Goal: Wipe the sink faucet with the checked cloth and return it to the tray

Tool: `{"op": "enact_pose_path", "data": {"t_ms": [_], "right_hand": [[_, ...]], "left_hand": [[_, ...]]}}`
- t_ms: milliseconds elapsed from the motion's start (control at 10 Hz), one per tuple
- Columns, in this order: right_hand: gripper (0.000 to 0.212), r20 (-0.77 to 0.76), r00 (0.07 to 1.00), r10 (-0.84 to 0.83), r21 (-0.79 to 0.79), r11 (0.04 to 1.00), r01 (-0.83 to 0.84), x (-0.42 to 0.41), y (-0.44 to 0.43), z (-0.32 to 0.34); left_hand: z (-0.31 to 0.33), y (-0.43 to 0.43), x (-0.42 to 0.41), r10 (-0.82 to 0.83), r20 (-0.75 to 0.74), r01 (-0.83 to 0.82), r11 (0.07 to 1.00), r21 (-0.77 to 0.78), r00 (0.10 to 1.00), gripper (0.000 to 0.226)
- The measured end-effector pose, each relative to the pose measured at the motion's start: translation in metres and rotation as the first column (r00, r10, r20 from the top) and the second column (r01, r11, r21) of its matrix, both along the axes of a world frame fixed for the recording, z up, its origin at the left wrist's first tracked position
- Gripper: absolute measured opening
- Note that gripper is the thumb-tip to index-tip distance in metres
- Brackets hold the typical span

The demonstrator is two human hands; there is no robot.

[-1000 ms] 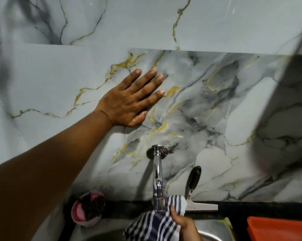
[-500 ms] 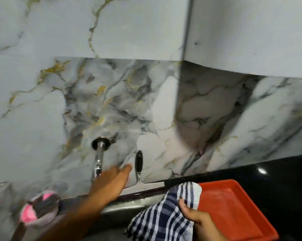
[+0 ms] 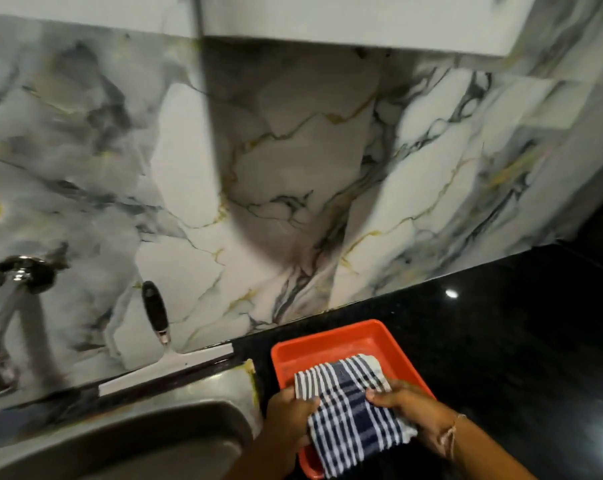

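Both hands are closed on the checked cloth [image 3: 350,410], which hangs spread between them over the orange tray [image 3: 328,344]. The left hand [image 3: 289,415] grips the cloth's left edge, fingers curled tight around a bunched fold, the knuckles facing up and the fabric coming out from under them toward the right. The right hand [image 3: 412,415] pinches the opposite edge, thumb on top and the other fingers tucked beneath the cloth, so little gap shows in either grip. A thin cord bracelet [image 3: 449,433] sits on the right wrist. Between the two hands the cloth lies fairly flat, its far corner reaching past the fingertips over the tray floor, its near end drooping over the tray's near rim; whether the fabric already touches the tray floor cannot be told. The tray sits directly under and beyond the hands on the black counter [image 3: 501,323]. To the left of the left hand is the steel sink [image 3: 127,441], and further left, well apart from both hands, the faucet [image 3: 12,289] comes out of the marble wall [image 3: 293,168], blurred. Between the faucet and the hands, a squeegee [image 3: 156,311] with a black handle leans against the wall
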State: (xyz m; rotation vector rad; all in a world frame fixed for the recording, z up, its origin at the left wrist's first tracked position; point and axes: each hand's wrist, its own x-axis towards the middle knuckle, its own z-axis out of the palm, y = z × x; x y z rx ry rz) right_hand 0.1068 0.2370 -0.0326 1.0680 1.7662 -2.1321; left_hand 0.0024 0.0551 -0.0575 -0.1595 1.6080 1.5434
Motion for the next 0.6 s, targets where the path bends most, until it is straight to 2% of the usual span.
{"op": "enact_pose_path", "data": {"t_ms": [100,200,400,500,600], "right_hand": [[0.029,0.019,0.993,-0.118,0.094,0.989,0.116,-0.016,0.025,-0.030],[0.021,0.026,0.973,-0.228,0.214,0.952,0.217,-0.032,0.034,-0.060],[0.020,0.053,0.952,-0.303,0.449,0.859,0.248,-0.038,0.040,-0.103],[0.046,0.053,0.921,-0.386,0.539,0.787,0.299,-0.030,0.037,-0.094],[0.056,-0.016,0.923,-0.384,0.723,0.634,0.276,-0.024,0.021,-0.066]], "left_hand": [[-0.020,0.045,-0.016,0.048,-0.081,-0.054,0.996,-0.068,0.996,0.032],[-0.041,0.068,-0.029,0.036,-0.132,-0.059,0.983,-0.174,0.991,0.030],[-0.051,0.078,-0.028,-0.004,-0.091,-0.019,0.968,-0.248,0.996,0.029],[-0.036,0.067,-0.023,-0.075,-0.222,0.025,0.975,-0.222,0.972,0.016],[-0.018,0.040,-0.024,-0.080,-0.362,0.002,0.978,-0.209,0.929,0.041]]}}
